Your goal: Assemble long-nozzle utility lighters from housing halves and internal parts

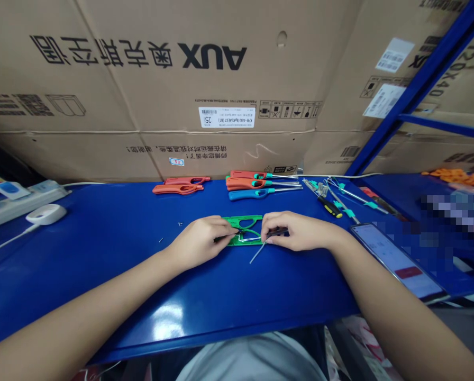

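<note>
Since only the head view is available, all findings come from it.

Writing: the large cardboard box (205, 79) behind the bench carries the brand "AUX" in black, printed upside down, with Chinese characters to its left. A white label (226, 117) on the same box shows a barcode, the number "25" and a code beginning "KFR-46G"; the rest is too small to read. A second box (463, 69) at the right bears "120X40" on a slant. The screen text on the phone (395, 259), lying on the bench near the right forearm, is illegible.

Hands: both forearms reach forward over the blue table (102, 238), palms down. The left hand (201, 241) has its fingertips pinched on the left end of the green lighter shell (243, 230), which lies flat on the table between the two hands. The right hand (296, 231) has its fingers curled closed around a dark slim part (277, 232) at the shell's right end. A thin metal tube (256, 254) slants out beneath that hand.

Surroundings: two orange lighters (181, 185), further orange lighters with teal triggers (253, 180) and a blue lighter (256, 193) lie well beyond the shell. A black-and-yellow screwdriver (330, 207) rests to their right.
</note>
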A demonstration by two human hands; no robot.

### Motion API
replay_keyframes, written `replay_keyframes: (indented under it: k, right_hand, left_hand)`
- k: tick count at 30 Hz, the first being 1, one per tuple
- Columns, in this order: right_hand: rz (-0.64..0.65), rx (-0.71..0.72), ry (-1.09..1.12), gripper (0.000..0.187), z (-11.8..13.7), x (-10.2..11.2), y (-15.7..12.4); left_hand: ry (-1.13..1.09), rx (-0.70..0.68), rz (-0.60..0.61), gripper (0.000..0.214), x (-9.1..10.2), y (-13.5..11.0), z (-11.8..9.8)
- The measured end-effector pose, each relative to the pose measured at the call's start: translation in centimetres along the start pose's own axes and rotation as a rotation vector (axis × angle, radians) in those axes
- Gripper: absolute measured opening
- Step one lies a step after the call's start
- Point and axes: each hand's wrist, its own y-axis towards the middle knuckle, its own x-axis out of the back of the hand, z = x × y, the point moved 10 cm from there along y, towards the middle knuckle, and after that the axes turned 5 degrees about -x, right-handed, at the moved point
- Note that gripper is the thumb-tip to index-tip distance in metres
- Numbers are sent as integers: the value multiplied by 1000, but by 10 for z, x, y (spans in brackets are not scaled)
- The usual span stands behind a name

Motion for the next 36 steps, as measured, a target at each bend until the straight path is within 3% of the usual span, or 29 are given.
replay_keyframes:
  k: [12, 19, 27, 36]
  right_hand:
    - [3, 8, -13, 15, 0, -1, -1]
    - [7, -14, -9, 16, -2, -2, 0]
    - [11, -12, -12, 18, -2, -3, 0]
    - [9, -18, -26, 17, -3, -3, 0]
  left_hand:
    - [32, -23, 67, 20, 4, 1, -7]
    - [113, -91, 171, 21, 0, 0, -15]
    - [74, -19, 96, 19, -1, -1, -5]
    - [13, -12, 95, 24, -9, -1, 2]
